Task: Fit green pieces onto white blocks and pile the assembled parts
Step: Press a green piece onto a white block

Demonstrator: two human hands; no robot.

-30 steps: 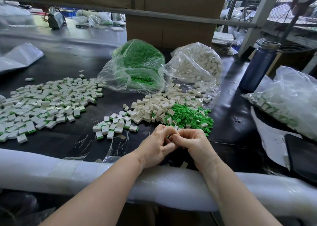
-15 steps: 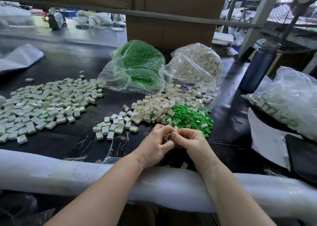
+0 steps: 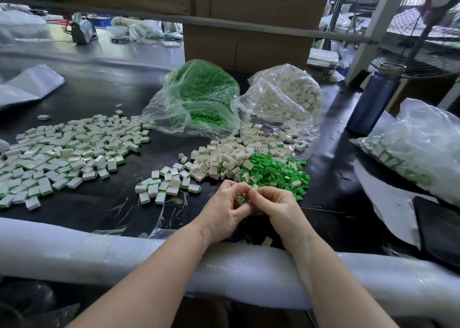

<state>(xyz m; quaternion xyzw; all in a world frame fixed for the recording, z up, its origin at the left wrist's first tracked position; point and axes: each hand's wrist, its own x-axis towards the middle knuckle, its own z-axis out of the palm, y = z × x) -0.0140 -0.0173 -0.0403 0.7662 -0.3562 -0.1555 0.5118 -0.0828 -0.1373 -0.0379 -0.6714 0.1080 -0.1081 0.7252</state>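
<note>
A blue bottle [image 3: 373,98] with a metal cap stands upright at the right of the black table [image 3: 99,98], just beside a crumpled clear bag [image 3: 428,138]. A dark tablet [image 3: 438,225] lies flat at the right edge — white paper [image 3: 388,203] beside it. Behind stand cardboard boxes [image 3: 249,28]; a fan [image 3: 423,33] at far right. White foam padding [image 3: 74,253] wraps the near rail — a grey device [image 3: 82,31] sits far back left.

loose pieces [image 3: 278,170] lay just beyond the hands [image 3: 251,208] | small assembled pile [image 3: 164,187] to their left | two bags [image 3: 199,103] farther behind | bottle [image 3: 373,101] far right
</note>
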